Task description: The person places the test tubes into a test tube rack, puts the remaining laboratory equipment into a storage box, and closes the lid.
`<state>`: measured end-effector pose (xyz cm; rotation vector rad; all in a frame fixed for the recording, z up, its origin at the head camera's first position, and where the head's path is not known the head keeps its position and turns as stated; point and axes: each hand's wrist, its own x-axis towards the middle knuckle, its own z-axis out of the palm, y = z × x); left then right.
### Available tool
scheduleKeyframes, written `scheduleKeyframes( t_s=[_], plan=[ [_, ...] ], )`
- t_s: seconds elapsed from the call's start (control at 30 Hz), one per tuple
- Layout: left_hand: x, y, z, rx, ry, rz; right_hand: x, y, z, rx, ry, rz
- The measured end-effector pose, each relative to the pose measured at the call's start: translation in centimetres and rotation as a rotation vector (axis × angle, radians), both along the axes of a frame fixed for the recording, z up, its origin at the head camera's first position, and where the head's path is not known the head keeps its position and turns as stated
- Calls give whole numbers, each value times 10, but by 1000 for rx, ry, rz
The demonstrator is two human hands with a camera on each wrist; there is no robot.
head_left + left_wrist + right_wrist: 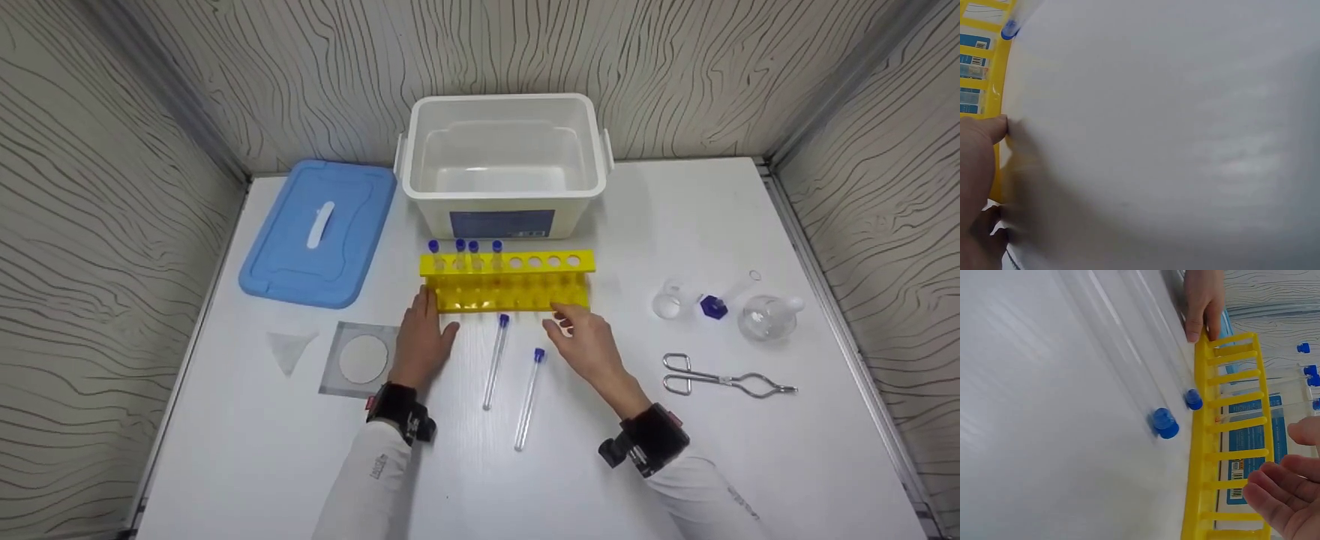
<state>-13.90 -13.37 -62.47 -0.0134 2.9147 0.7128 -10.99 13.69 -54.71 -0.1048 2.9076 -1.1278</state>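
Observation:
A yellow test tube rack [508,292] stands in front of the white bin, with several blue-capped test tubes [460,251] in its left holes. My left hand [424,341] grips the rack's left front corner, its thumb [996,128] at the front edge and its fingers along the end. Near the rack's right front lies my right hand [589,341], fingers loosely bent and palm showing in the right wrist view, holding nothing. Two blue-capped test tubes lie on the table between the hands: one tube [495,367] close to the rack, the other tube [529,405] nearer the front.
Behind the rack is an open white bin [504,196]; its blue lid [311,232] lies left. A gauze pad [358,360] and a funnel-shaped piece [291,349] sit left. At right are a beaker [667,302], blue stopper [714,306], round flask [766,319] and metal tongs [727,380].

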Motion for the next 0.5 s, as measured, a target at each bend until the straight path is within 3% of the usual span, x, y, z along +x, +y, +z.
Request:
scheduleKeyframes(
  t_s=[0.33,0.5],
  plan=[
    [0,0,0,-8,12,-4,23,-8,-27,102,-88,-19],
    [0,0,1,-6,15,-9,30,-12,-35,149,-78,-14]
  ],
)
